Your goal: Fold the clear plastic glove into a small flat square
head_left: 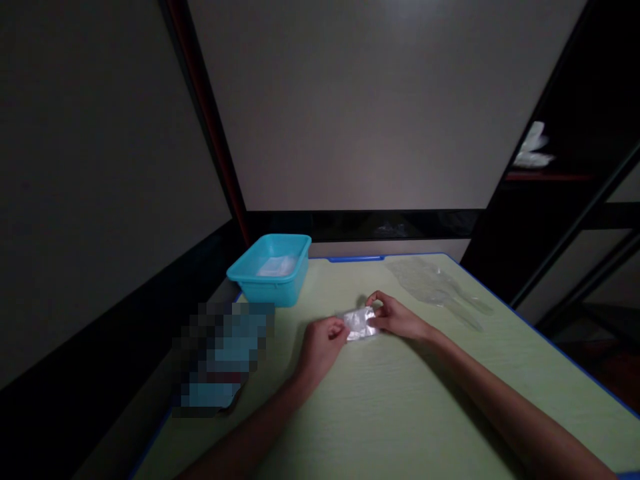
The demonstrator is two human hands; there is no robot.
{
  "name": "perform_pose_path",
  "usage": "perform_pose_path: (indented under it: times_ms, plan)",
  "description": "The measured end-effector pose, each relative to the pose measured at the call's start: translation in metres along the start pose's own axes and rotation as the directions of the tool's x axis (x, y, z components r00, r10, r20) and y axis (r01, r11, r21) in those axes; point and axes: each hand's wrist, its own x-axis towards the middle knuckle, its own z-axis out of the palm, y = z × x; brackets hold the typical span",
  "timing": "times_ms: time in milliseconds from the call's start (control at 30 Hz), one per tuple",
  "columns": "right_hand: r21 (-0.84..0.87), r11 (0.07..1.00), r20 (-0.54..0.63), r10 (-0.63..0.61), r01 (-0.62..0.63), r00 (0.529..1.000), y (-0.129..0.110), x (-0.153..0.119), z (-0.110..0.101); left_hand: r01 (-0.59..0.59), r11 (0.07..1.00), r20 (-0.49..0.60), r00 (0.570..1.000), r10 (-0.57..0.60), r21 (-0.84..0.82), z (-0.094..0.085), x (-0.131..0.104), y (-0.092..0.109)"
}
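The small clear packet (361, 324) is pinched at opposite ends by the left hand (324, 343) and the right hand (397, 319), above the middle of the counter (370, 413) — it could be torn or dropped if pulled unevenly. Beyond, a blue basket (270, 292) is seen at left, clear plastic bags (425, 280) at right.
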Motion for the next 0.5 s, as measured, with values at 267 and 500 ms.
perform_pose_path:
  times_ms: [267,500]
  plan:
    - [-0.075,0.996,-0.224,0.027,-0.044,0.974,0.009,0.015,0.009,0.025,1.0,-0.108,0.994,-0.025,-0.002,-0.001,0.011,-0.007]
    - [-0.088,0.996,-0.285,-0.056,0.032,0.957,0.01,0.015,0.011,0.041,0.995,-0.093,0.995,-0.033,0.092,-0.001,0.009,-0.006]
